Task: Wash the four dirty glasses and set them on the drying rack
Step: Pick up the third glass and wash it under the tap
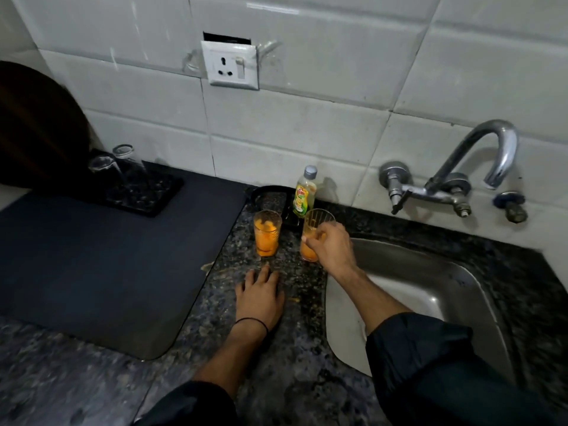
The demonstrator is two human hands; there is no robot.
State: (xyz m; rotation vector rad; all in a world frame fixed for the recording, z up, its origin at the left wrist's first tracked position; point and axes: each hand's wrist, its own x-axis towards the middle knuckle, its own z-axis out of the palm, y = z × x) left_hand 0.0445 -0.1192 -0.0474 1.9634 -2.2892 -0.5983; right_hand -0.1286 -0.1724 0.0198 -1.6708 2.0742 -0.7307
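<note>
Two glasses smeared with orange residue stand on the granite counter just left of the sink. My right hand (330,247) grips the right-hand dirty glass (312,224) around its lower half. The other dirty glass (266,233) stands free a little to its left. My left hand (259,295) rests flat on the counter in front of that glass, fingers straight. At the back left, two clear glasses (118,167) stand upside down on a black drying rack (153,199).
A steel sink (430,290) lies at the right under a wall tap (491,155). A dish soap bottle (305,192) stands by the wall next to a small black tray (270,195). A dark mat (101,259) covers the counter on the left.
</note>
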